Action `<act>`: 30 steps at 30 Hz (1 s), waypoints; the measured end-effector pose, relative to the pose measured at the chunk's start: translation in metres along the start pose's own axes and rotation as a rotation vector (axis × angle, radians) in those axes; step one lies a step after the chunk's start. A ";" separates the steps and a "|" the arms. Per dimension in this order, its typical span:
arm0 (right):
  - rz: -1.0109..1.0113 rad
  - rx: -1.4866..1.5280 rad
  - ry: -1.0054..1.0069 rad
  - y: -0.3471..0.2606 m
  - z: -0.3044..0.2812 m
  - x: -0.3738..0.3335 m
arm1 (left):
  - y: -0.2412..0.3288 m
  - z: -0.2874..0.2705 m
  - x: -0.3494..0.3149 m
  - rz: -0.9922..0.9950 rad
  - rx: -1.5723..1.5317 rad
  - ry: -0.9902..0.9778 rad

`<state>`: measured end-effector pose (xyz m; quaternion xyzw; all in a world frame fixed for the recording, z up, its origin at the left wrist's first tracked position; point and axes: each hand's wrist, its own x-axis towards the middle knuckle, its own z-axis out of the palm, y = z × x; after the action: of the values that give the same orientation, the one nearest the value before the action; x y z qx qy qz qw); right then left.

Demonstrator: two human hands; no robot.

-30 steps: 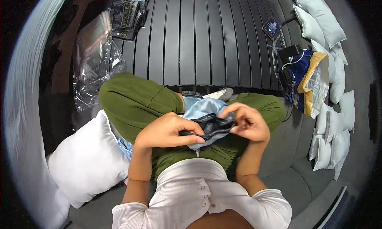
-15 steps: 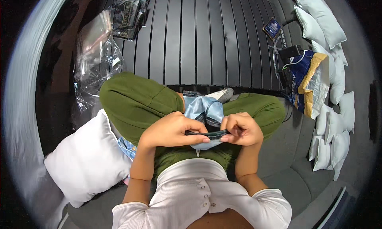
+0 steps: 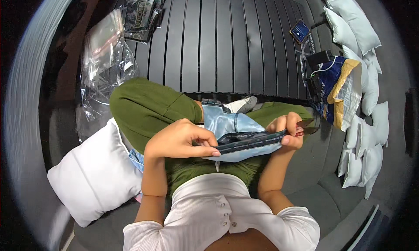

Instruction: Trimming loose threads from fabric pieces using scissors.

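Observation:
A light blue satin garment (image 3: 218, 120) with a black elastic waistband (image 3: 248, 142) lies across my lap, its band stretched between my hands. My left hand (image 3: 181, 140) pinches the band's left end between thumb and fingers. At the other end, my right hand (image 3: 286, 131) grips the band, thumb below and fingers curled above. Two thin dark blades with a bit of red, which look like thread snips (image 3: 309, 125), stick out to the right from that hand; their grip is hidden in the fingers. The rest of the garment hangs down in folds toward my crossed legs.
A black slatted table (image 3: 214, 41) stands ahead, with clear plastic bags (image 3: 104, 54) and dark packaged items (image 3: 142, 15) at its left. A phone (image 3: 300, 31) lies at its right. A white pillow (image 3: 98, 172) rests at my left; several small pillows (image 3: 355, 20) and a blue-and-yellow sack (image 3: 338, 89) sit right.
My right hand has moved right and slightly up, and my left hand a little left, drawing a longer stretch of waistband out between them. The blades now show beyond my right hand.

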<state>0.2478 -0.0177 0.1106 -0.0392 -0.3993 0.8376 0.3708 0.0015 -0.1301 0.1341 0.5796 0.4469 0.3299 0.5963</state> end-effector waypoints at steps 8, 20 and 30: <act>-0.058 -0.010 0.172 -0.004 -0.010 0.000 | 0.000 -0.007 -0.003 0.155 -0.148 -0.009; 0.037 -0.164 0.264 -0.002 -0.017 0.001 | -0.007 -0.005 0.001 0.079 -0.560 0.359; 0.123 -0.026 0.356 -0.004 -0.026 0.007 | -0.027 -0.005 0.022 -0.011 -0.757 0.493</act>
<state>0.2545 0.0053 0.0977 -0.2161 -0.3348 0.8333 0.3832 0.0020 -0.1112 0.1043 0.2226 0.4264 0.5952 0.6437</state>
